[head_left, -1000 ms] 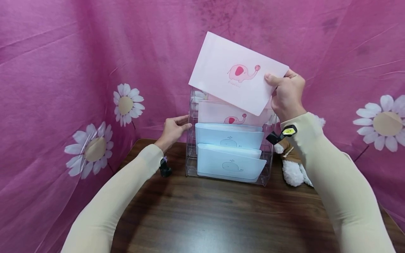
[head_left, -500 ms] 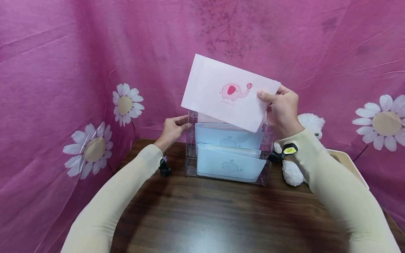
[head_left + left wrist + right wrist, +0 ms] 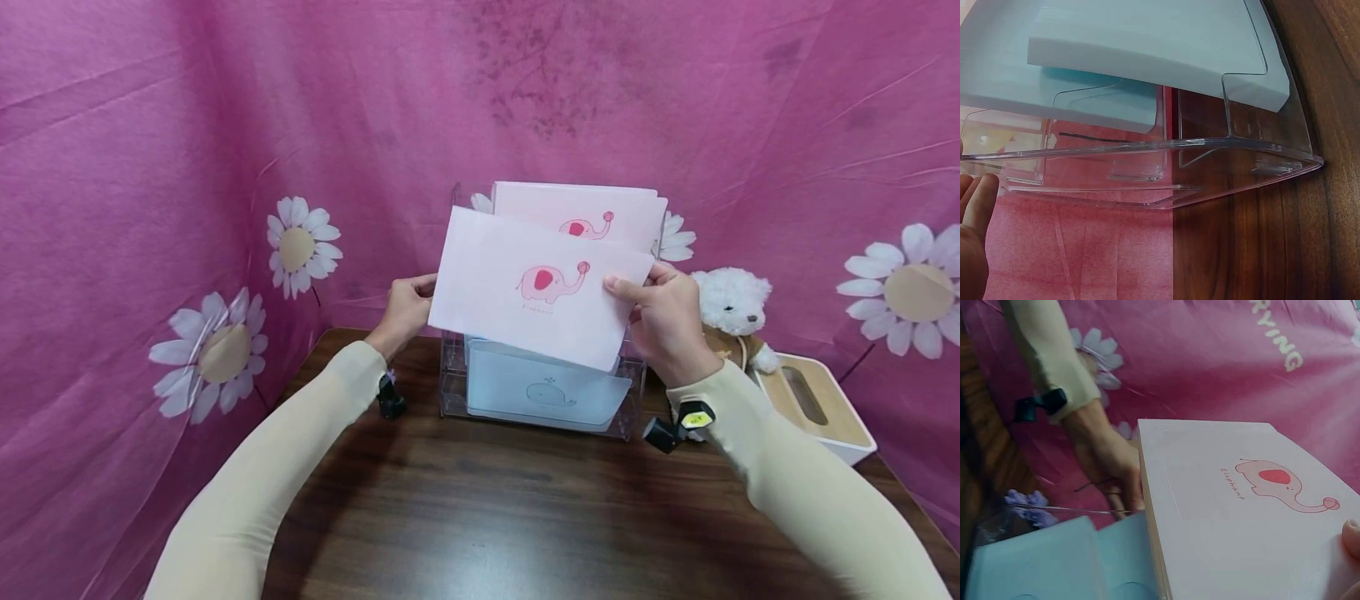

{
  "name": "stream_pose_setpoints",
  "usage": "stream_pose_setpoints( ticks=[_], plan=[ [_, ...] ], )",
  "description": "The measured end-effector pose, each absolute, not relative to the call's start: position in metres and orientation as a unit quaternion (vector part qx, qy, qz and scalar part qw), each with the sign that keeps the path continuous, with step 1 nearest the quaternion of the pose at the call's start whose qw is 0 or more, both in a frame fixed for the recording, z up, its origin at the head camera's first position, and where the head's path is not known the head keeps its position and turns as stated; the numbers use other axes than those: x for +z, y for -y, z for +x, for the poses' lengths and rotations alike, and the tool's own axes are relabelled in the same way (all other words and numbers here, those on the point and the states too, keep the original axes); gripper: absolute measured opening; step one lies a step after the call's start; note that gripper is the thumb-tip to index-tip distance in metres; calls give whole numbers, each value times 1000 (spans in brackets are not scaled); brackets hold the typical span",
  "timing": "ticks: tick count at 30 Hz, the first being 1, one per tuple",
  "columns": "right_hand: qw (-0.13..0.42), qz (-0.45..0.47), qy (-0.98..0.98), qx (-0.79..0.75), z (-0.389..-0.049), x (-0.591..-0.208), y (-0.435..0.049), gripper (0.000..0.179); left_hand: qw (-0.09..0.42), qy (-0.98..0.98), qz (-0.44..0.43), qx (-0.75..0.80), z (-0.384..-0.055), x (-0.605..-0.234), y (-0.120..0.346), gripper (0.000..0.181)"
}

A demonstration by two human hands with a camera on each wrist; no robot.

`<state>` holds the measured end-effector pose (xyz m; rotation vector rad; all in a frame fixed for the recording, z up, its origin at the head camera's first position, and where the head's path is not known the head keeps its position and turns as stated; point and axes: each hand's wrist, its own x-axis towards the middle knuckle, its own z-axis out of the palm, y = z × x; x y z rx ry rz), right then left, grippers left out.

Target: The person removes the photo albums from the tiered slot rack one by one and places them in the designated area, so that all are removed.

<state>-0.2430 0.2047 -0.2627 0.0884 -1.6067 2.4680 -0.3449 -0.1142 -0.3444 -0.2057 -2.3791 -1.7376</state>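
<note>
A tiered clear acrylic rack stands on the table. My left hand holds its left side, with fingers at the clear edge in the left wrist view. My right hand pinches the right end of a pale pink notebook with an elephant drawing, thumb on the cover. Tilted, that notebook is in front of the rack and hides its middle. Behind it, more pink elephant notebooks stand in the back tier. A light blue whale notebook sits in the front tier, others mostly hidden behind.
A white teddy bear in a brown jacket sits right of the rack, beside a tissue box with a wooden lid. Pink cloth with daisies hangs around the wooden table.
My right hand has lowered the pink notebook in front of the rack's middle, bringing the pink notebooks at the back into view. My left hand has stayed at the rack's side.
</note>
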Motion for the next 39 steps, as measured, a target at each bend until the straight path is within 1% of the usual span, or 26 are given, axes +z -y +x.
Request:
stream_pose_setpoints(
  ticks=[9,17,23,27,29,35,39],
  plan=[
    [49,12,604,795,-224,-291,-203,24,98,809,-67,-576,-346,-345,113,40],
    [40,-3,633,773,-214,-309,-197,28,104,811,-76,-571,-345,-345,115,40],
    [31,5,643,765,-210,-321,-192,30,84,808,-74,-579,-343,-344,117,47],
    [19,2,654,756,-206,-329,-188,40,66,792,-75,-602,-344,-342,117,50],
    [14,-4,655,756,-205,-335,-186,43,66,791,-75,-603,-344,-342,117,48],
    [-14,-11,650,760,-202,-353,-180,40,69,804,-71,-586,-345,-342,116,46],
    [-31,-23,649,760,-200,-364,-176,42,65,804,-70,-587,-344,-342,117,47]
  ],
)
